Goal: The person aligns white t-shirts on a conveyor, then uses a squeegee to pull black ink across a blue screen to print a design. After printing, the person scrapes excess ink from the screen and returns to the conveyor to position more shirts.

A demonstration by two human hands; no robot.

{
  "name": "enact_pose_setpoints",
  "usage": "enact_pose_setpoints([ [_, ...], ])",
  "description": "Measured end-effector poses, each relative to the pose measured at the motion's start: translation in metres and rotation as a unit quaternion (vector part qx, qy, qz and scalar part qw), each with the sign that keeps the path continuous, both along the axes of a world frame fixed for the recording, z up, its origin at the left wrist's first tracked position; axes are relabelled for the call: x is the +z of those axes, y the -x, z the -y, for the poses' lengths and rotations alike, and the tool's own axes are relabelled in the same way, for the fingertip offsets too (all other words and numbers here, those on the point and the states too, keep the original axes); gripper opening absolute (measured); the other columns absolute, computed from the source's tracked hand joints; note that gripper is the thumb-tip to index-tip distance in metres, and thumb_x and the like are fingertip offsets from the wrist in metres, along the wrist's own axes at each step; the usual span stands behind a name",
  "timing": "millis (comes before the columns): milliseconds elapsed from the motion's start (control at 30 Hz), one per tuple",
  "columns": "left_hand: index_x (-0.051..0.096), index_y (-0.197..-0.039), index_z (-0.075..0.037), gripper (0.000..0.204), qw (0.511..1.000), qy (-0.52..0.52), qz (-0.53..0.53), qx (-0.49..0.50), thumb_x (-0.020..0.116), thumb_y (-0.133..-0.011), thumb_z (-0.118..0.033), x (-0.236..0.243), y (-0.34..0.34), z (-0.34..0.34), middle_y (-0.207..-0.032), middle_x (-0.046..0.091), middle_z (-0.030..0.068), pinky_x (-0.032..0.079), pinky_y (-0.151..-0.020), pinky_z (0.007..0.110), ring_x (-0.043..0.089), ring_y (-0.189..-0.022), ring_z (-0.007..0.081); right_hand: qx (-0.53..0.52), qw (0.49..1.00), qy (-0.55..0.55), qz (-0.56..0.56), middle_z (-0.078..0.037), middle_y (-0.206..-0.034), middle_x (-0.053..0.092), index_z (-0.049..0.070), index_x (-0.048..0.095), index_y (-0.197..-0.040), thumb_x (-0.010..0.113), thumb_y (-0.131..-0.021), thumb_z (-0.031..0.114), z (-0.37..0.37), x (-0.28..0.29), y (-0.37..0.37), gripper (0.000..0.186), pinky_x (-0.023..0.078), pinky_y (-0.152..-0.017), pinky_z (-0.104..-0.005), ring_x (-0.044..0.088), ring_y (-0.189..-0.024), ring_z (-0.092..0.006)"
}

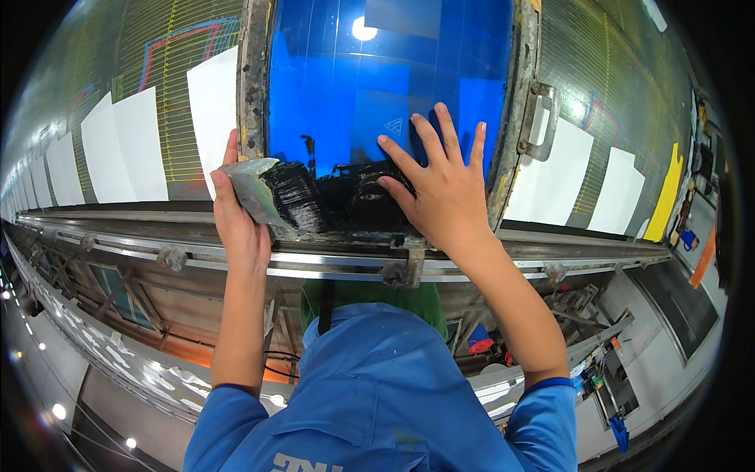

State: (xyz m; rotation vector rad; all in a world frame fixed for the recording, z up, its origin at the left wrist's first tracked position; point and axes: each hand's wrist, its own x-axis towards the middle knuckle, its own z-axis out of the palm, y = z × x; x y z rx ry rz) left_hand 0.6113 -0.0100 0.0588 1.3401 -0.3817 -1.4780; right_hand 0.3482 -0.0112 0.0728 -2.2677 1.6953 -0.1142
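Scraper (255, 189) in grey, its inner face smeared black, sits at the near left corner of a worn frame (253, 79), gripped at its outer end by the left hand (240, 228) — some of those fingers are hidden behind it. Black ink (342, 200) lines the frame's near edge, right beside the tool. The right hand (450, 185) is spread wide, palm down over the blue screen (314, 102), thumb by the ink; how firmly it presses cannot be told. Left of its fingertips and beyond them, open blue surface runs up out of view; rightward, a narrower strip separates it from the frame's side — there a metal handle (543, 122) juts outward above white sheets (550, 177).
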Motion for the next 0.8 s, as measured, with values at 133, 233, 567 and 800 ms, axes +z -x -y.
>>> enact_pose_setpoints([
  [133, 0.034, -0.158, -0.004, 0.078, 1.0, 0.004, -0.02, 0.003, 0.043, -0.104, -0.059, -0.0011, -0.0017, -0.0012, -0.137, 0.056, 0.012, 0.046, -0.107, 0.035, 0.059, -0.118, 0.0192, -0.007, 1.0, 0.007, -0.005, -0.012, -0.142, 0.052, 0.027, 0.067, -0.131, 0.073, -0.088, 0.046, 0.0003, 0.0005, -0.0008, 0.047, 0.012, -0.116, -0.0757, 0.033, -0.148, -0.0385],
  [233, 0.034, -0.158, -0.004, 0.078, 1.0, 0.004, -0.011, 0.003, 0.043, -0.104, -0.059, -0.0007, -0.0018, -0.0018, -0.138, 0.056, 0.0121, 0.046, -0.108, 0.036, 0.058, -0.119, 0.0192, -0.009, 1.0, 0.009, -0.01, -0.012, -0.142, 0.052, 0.027, 0.067, -0.131, 0.072, -0.088, 0.046, -0.0001, -0.002, -0.0013, 0.047, 0.012, -0.116, -0.0757, 0.033, -0.147, -0.0385],
  [567, 0.032, -0.159, -0.004, 0.077, 1.0, 0.007, -0.021, -0.006, 0.042, -0.105, -0.059, 0.0019, -0.0017, -0.0014, -0.143, 0.053, 0.013, 0.043, -0.111, 0.036, 0.056, -0.125, 0.0208, 0.0, 1.0, 0.014, -0.011, -0.013, -0.14, 0.054, 0.024, 0.068, -0.13, 0.069, -0.091, 0.048, 0.0011, 0.0006, -0.0019, 0.046, 0.014, -0.115, -0.0753, 0.035, -0.146, -0.0389],
  [800, 0.032, -0.159, -0.005, 0.076, 1.0, 0.014, -0.017, -0.006, 0.041, -0.106, -0.057, 0.0054, 0.0011, -0.0006, -0.144, 0.053, 0.0136, 0.042, -0.111, 0.037, 0.055, -0.126, 0.0215, 0.01, 1.0, 0.012, -0.024, -0.014, -0.139, 0.054, 0.023, 0.068, -0.13, 0.066, -0.092, 0.049, 0.0038, 0.0001, -0.0021, 0.046, 0.013, -0.116, -0.075, 0.034, -0.147, -0.0386],
])
